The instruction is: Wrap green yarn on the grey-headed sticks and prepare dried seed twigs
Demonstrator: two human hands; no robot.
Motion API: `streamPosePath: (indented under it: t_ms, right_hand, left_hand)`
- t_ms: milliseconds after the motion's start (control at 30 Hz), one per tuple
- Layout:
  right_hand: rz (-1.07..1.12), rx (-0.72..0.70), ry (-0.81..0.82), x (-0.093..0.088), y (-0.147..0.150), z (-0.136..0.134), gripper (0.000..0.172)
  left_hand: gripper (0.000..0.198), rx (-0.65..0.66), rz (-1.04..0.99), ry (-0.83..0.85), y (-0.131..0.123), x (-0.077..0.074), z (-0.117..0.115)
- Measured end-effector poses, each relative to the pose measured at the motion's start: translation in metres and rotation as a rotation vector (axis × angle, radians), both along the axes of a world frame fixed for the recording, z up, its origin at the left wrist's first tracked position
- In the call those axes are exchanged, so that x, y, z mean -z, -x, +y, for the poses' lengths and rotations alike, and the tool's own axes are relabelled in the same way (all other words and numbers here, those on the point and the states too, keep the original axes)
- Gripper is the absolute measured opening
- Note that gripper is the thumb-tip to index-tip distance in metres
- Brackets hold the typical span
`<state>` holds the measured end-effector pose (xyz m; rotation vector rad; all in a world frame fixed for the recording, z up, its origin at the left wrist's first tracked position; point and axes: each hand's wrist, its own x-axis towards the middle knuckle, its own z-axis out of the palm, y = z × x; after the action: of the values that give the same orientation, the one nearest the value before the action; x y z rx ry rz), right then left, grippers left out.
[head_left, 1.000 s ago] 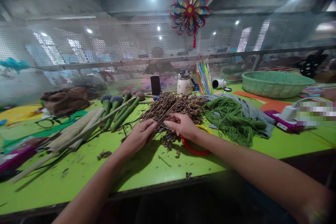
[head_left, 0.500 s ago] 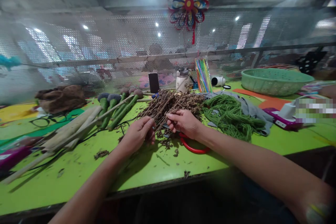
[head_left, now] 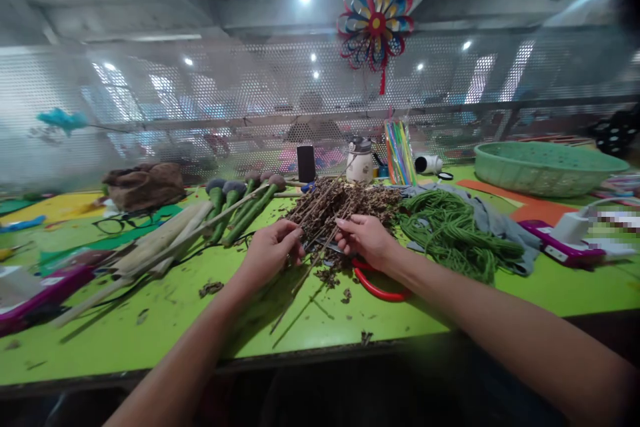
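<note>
A heap of dried brown plant stalks (head_left: pixel 370 200) lies at the middle of the green table. My right hand (head_left: pixel 363 239) pinches a thin dried stem (head_left: pixel 307 273) at the heap's near side; the stem slants down to the left over the table. Just left of it, my left hand (head_left: pixel 273 247) has its fingers curled together at the heap's left edge, and what they hold, if anything, is hidden. Red-handled scissors (head_left: pixel 380 290) lie partly beneath my right hand and the stalks. Crumbled bits are scattered below the hands.
Green yarn (head_left: pixel 450 230) lies on grey cloth at right, with a green basket (head_left: pixel 547 170) behind. Green-stemmed pieces with grey heads (head_left: pixel 233 190), wooden sticks (head_left: pixel 163 240) and glasses (head_left: pixel 123 221) are at left. A bottle (head_left: pixel 359 163) and a phone (head_left: pixel 306 163) stand behind the heap.
The thin stem now extends out below my hands toward the table's front edge. The whole view has shifted, so the objects appear farther right and slightly lower.
</note>
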<state>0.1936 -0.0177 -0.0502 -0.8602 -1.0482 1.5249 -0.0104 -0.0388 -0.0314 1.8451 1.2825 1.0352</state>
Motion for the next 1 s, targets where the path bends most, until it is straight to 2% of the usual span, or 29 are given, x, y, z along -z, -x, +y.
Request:
streamPosePath:
  t_ms: [233, 533, 667, 767, 867, 933, 1000]
  right_hand:
    - [-0.012, 0.085, 0.031, -0.002, 0.002, 0.001, 0.018]
    - [-0.010, 0.110, 0.043, 0.000, -0.002, 0.005, 0.016]
    - [-0.024, 0.117, 0.039, 0.001, -0.001, 0.005, 0.017]
    - [-0.037, 0.110, 0.040, 0.001, 0.001, 0.005, 0.018]
    - [-0.048, 0.102, 0.047, 0.002, 0.000, 0.005, 0.018]
    - [-0.053, 0.106, 0.055, 0.001, 0.000, 0.005, 0.018]
    - [-0.055, 0.115, 0.062, -0.001, -0.002, 0.004, 0.018]
  left_hand:
    - [0.028, 0.039, -0.116, 0.031, 0.004, 0.006, 0.008]
    - [0.024, 0.067, -0.121, 0.132, 0.000, -0.004, 0.000]
    - [0.023, 0.048, -0.146, 0.112, 0.000, -0.008, -0.003]
    - [0.022, 0.000, -0.202, 0.045, 0.007, -0.023, -0.006]
    - [0.020, -0.093, -0.298, -0.059, 0.020, -0.051, -0.017]
    - [0.015, -0.162, -0.368, -0.131, 0.030, -0.065, -0.034]
    - [0.013, -0.280, -0.331, -0.204, 0.043, -0.066, -0.058]
